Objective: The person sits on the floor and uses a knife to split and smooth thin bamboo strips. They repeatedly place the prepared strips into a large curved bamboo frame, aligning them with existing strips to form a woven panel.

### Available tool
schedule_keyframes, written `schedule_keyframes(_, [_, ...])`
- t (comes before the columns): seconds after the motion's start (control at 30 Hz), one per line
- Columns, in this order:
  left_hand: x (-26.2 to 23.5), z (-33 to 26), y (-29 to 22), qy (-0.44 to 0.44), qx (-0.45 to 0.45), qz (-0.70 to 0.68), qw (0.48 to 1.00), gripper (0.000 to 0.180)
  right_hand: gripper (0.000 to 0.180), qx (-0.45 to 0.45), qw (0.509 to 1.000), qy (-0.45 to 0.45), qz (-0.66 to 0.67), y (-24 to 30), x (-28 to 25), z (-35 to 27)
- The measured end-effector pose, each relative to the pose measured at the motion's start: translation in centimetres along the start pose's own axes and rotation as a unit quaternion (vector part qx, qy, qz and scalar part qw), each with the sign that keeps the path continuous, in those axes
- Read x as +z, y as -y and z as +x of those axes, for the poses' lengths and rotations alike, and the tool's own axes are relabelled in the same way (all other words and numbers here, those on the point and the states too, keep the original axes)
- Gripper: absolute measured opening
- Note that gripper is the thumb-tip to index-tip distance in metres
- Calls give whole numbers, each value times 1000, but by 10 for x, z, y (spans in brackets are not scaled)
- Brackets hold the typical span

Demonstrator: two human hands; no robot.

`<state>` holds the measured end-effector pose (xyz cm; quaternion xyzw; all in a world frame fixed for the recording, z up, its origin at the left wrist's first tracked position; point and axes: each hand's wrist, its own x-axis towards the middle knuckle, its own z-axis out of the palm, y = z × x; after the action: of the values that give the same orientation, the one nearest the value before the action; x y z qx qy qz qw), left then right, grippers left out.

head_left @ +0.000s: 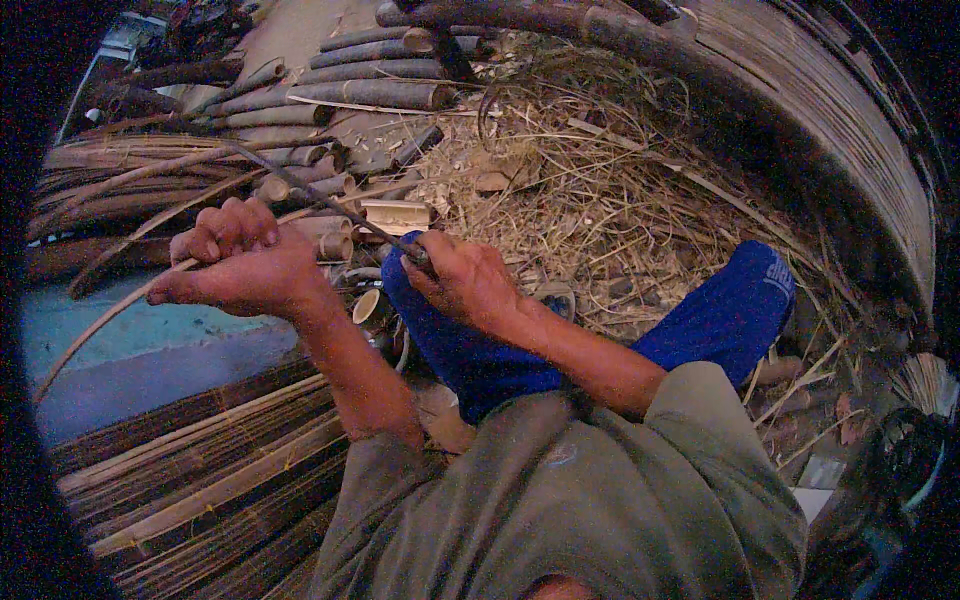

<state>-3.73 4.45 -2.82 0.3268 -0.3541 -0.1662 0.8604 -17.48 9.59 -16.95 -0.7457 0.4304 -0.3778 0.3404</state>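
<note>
My left hand (pixel 240 262), raised at the left, is closed around a thin split bamboo strip (pixel 118 306). One end of the strip bends down to the lower left; past the hand, its other part runs toward the knife blade. In front of my body, by my left knee, my right hand (pixel 465 282) grips the handle of a long, narrow, dark knife (pixel 322 194). The blade slants up and left, its tip lying beyond my left hand. Whether the blade touches the strip I cannot tell. My blue-trousered legs (pixel 455 355) are bent apart beneath my arms.
Tan shavings and fibre (pixel 600 200) cover the ground ahead. Cut bamboo poles (pixel 375 92) lie beyond, upper left. Curved strips (pixel 110 180) are heaped at the left, above a blue-green surface (pixel 110 335). Long split strips (pixel 210 500) lie lower left. A slatted curved panel (pixel 850 110) stands right.
</note>
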Motion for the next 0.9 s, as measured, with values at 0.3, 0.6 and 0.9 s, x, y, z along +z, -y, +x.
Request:
schedule_keyframes(0.3, [-12, 4, 1, -9, 26, 28, 999, 66, 27, 131, 988, 49, -63, -72, 13, -4])
schedule_keyframes(0.6, [-17, 19, 5, -25, 42, 78, 996, 66, 36, 164, 981, 43, -93, -104, 39, 4])
schedule_keyframes(0.9, [-35, 42, 15, -29, 49, 77, 995, 64, 39, 199, 969, 59, -136, -174, 58, 3])
